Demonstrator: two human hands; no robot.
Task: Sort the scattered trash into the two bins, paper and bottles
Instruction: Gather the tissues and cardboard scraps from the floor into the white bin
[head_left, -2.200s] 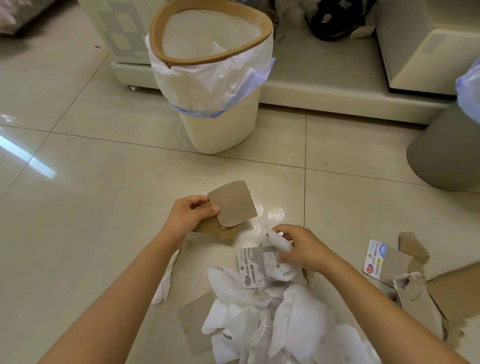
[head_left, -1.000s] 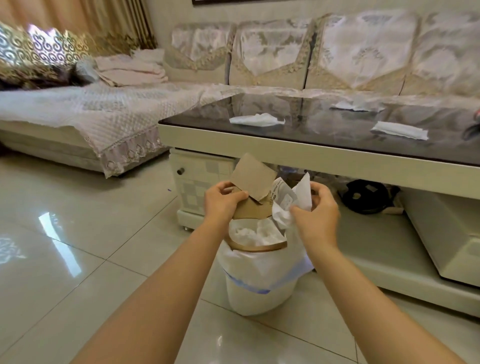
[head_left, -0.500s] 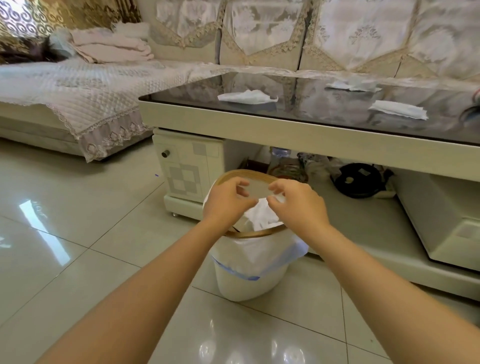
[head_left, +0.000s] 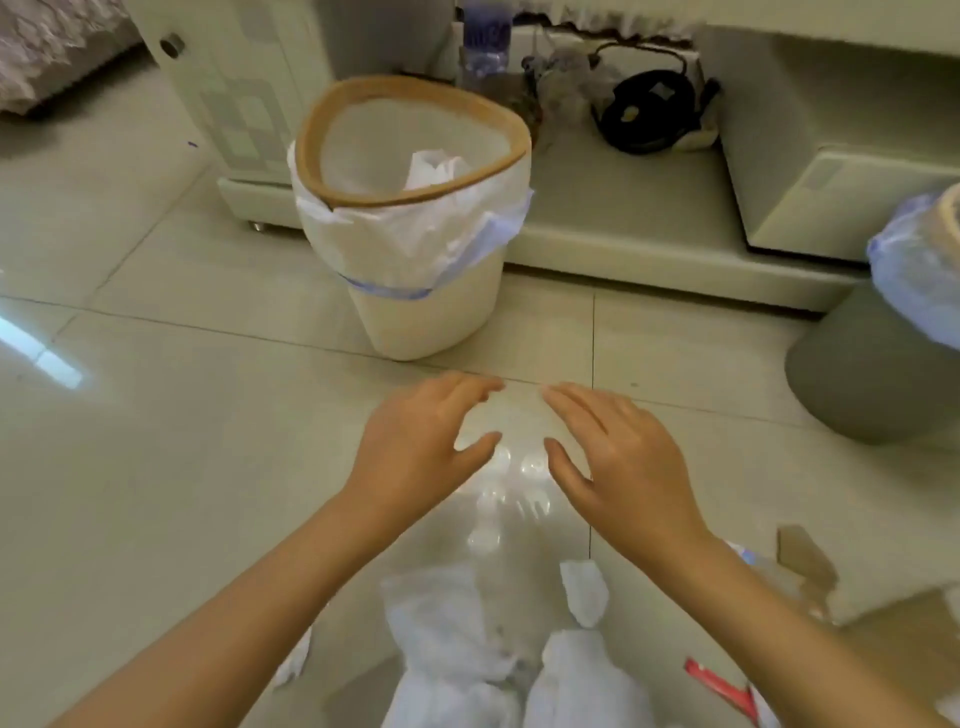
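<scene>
A cream bin (head_left: 426, 317) with a wooden rim and white liner stands on the floor ahead, with crumpled white paper (head_left: 434, 169) inside it. A grey bin (head_left: 872, 374) with a bluish liner stands at the right edge. My left hand (head_left: 415, 452) and my right hand (head_left: 623, 462) hover side by side above the tiles, both empty with fingers spread, short of the cream bin. Below them lies a heap of white paper (head_left: 467, 639). Brown cardboard pieces (head_left: 893, 623) lie at the lower right, partly behind my right arm.
A low cream table base (head_left: 623, 228) runs behind the bins, with a black object (head_left: 649, 111) and a plastic bottle (head_left: 485, 39) on its shelf. A red-and-white scrap (head_left: 722, 688) lies at the bottom right. Glossy tiles stretch to the left.
Both hands let go of the cardboard and paper into the cream bin and drew back down toward the floor heap, now empty. The view tilted from the table down to the floor.
</scene>
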